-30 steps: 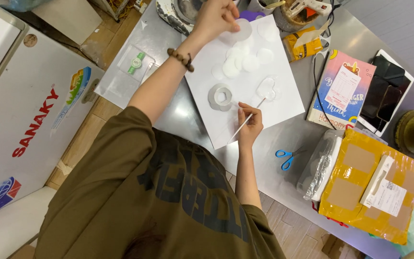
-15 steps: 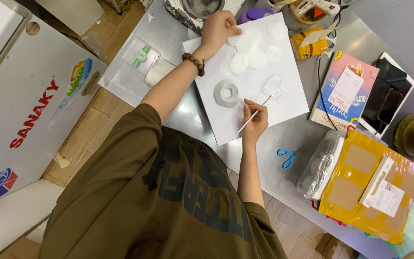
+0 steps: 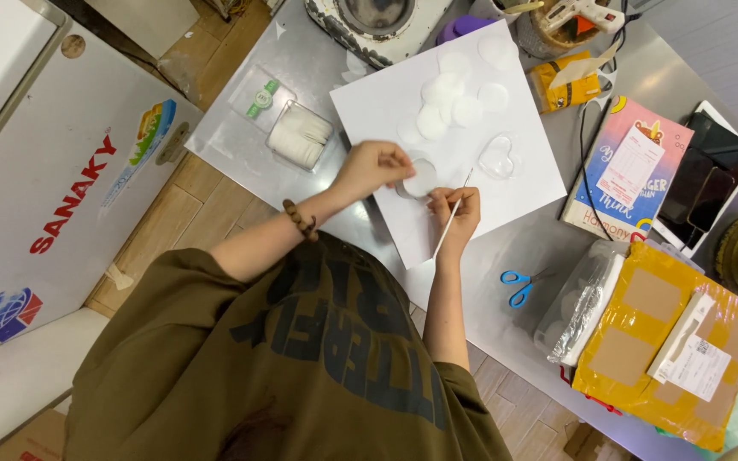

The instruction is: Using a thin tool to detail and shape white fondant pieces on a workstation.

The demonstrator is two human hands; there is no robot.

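Left hand: the left hand [image 3: 375, 165], a brown bead bracelet [image 3: 300, 220] at its wrist, has its fingers curled around the edge of a small round white disc [image 3: 421, 178], held just above the sheet.
Right hand: the right hand [image 3: 458, 209] pinches a thin white stick [image 3: 452, 215] between closed fingers; the stick slants up toward a clear heart-shaped mould [image 3: 498, 157].
Disc position: on the near-left part of a large white paper sheet [image 3: 386, 102], between the two hands.
Other discs: a loose cluster of round white discs [image 3: 448, 101] lies at the far side of the same sheet.
Work surface: grey metal table [image 3: 506, 282].
Left of sheet: clear plastic box of white pads [image 3: 300, 136].
Right of sheet: blue-handled scissors [image 3: 520, 285], a pink and blue booklet [image 3: 629, 171], a yellow padded parcel [image 3: 668, 346].
Far edge: yellow tissue pack [image 3: 564, 84].
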